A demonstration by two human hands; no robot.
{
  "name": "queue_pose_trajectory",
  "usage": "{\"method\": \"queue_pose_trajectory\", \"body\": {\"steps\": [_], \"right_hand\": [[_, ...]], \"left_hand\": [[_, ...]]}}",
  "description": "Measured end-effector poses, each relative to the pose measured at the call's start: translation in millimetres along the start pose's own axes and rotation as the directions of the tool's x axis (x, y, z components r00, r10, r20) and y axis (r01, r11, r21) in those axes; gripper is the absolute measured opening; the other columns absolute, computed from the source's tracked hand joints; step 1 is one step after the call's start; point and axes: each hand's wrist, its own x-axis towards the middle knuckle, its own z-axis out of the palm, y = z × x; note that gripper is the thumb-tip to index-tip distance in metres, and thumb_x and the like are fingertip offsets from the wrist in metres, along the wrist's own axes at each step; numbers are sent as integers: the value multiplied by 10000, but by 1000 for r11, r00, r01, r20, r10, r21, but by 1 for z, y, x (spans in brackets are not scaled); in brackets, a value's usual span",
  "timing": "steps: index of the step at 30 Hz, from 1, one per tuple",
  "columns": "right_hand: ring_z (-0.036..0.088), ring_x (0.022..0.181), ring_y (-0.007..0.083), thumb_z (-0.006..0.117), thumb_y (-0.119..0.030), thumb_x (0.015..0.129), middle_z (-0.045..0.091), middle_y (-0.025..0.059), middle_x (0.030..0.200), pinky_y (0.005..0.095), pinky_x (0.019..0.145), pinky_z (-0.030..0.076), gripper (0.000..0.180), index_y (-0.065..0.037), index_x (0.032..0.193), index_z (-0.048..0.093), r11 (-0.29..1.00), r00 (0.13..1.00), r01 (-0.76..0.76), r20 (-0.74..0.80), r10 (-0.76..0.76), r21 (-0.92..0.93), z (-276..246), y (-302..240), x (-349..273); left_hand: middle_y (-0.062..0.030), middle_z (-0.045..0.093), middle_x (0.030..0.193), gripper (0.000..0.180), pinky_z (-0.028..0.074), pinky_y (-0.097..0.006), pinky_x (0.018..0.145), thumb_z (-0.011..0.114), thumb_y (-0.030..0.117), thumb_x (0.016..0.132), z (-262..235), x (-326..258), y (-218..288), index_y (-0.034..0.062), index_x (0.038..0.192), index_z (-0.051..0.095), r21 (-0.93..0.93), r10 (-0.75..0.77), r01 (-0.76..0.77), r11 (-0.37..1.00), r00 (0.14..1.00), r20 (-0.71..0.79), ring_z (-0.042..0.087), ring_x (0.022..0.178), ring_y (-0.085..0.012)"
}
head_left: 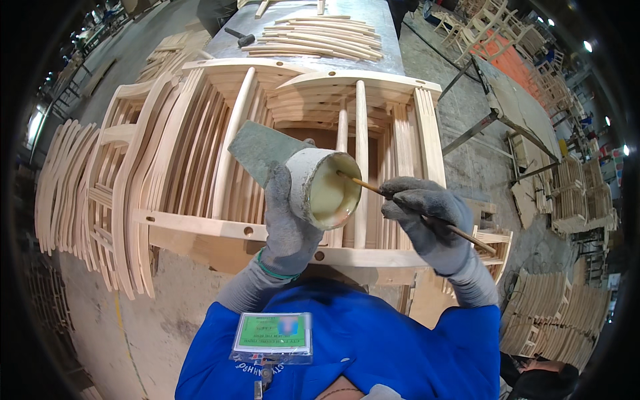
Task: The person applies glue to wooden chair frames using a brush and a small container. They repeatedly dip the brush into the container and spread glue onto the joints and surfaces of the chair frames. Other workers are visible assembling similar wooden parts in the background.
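Observation:
My left hand [288, 220], in a grey glove, grips a round white pot [319, 181] tilted toward me, with pale yellowish glue [335, 193] inside. A thin wooden stick [413, 207] is pinched in my gloved right hand [430, 223]; its tip dips into the glue at the pot's rim. Below both hands lies an unfinished pale wooden chair frame [220, 225] with round dowel holes along its front rail. A grey flat scrap [257, 148] rests behind the pot.
Stacked curved chair parts [73, 187] lie to the left. A metal-topped table [320, 30] at the back carries curved slats and a hammer [239, 35]. More chair frames [567, 307] stand stacked at the right, beside a tilted board on a metal stand [520, 107].

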Motion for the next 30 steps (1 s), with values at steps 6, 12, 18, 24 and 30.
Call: {"method": "queue_pose_trajectory", "body": {"steps": [6, 12, 18, 24, 30], "right_hand": [[674, 818, 244, 687, -1, 767, 650, 187, 936, 311, 634, 549, 230, -38, 948, 549, 996, 995, 53, -78, -59, -75, 46, -29, -50], [585, 1030, 369, 621, 6, 827, 601, 263, 1058, 423, 863, 498, 123, -12, 948, 608, 851, 922, 0, -329, 203, 524, 49, -45, -86], [619, 947, 353, 594, 46, 827, 595, 279, 998, 460, 786, 535, 169, -30, 937, 489, 845, 870, 11, -421, 256, 535, 55, -41, -100], [628, 905, 360, 625, 8, 816, 595, 293, 957, 473, 739, 555, 187, -2, 925, 473, 856, 803, 7, -513, 304, 517, 46, -48, -123], [647, 830, 307, 595, -12, 822, 617, 252, 892, 411, 730, 565, 154, 56, 918, 496, 813, 478, -369, -658, 581, 450, -33, -56, -131]], "left_hand": [[-130, 444, 1287, 600, 393, -405, 1000, 497, 413, 909, -20, -16, -5, 54, 1351, 307, -182, 223, -205, 962, 971, 83, 462, 1170, -267], [-143, 407, 1312, 680, 393, -418, 1001, 508, 465, 885, -11, -19, -7, 62, 1375, 262, -146, 199, -184, 972, 975, 96, 439, 1196, -297], [-137, 458, 1277, 692, 355, -414, 1034, 357, 581, 893, 5, -22, -19, 66, 1353, 317, -54, 43, -39, 998, 995, 89, 461, 1181, -275], [-98, 468, 1244, 650, 434, -380, 970, 461, 493, 891, 10, -19, -37, 66, 1356, 307, -31, 50, -46, 998, 986, 161, 492, 1145, -227], [-166, 330, 1359, 801, 393, -477, 1012, 625, -12, 752, -15, -19, -45, 135, 1399, 176, -258, 156, -156, 954, 988, -20, 395, 1232, -319]]}}
